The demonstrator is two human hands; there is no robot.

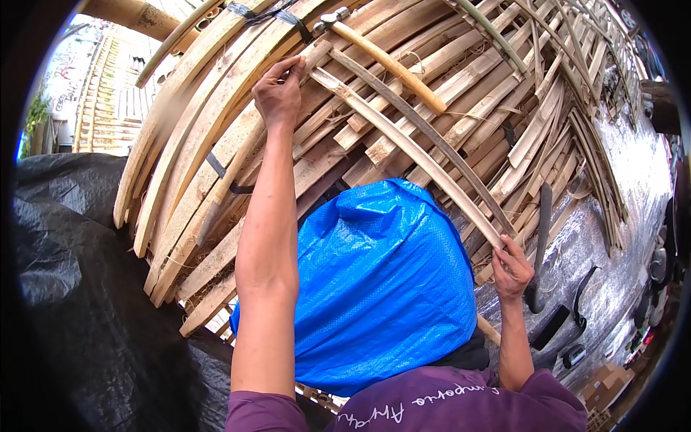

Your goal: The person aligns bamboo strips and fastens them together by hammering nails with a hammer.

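And the hands are well apart, one at each end of the work! The right hand has its fingers pinched on the near end of a pale strip, which runs up to just beside the left hand. The left's fingers are bent in by the wood there; whether they grip this strip, I can't tell. A darker strip lies right alongside, on the far side. Just beyond the left hand rests a hammer, in neither hand, and between the forearms sits a blue tarp.

So how far along? Black strapping beyond the left hand already wraps some wood, so a little binding looks done. The pale strip shows no fixing, so it seems unsecured so far. Plenty of slats lie stacked beyond both hands; how many remain to handle, there's no telling.
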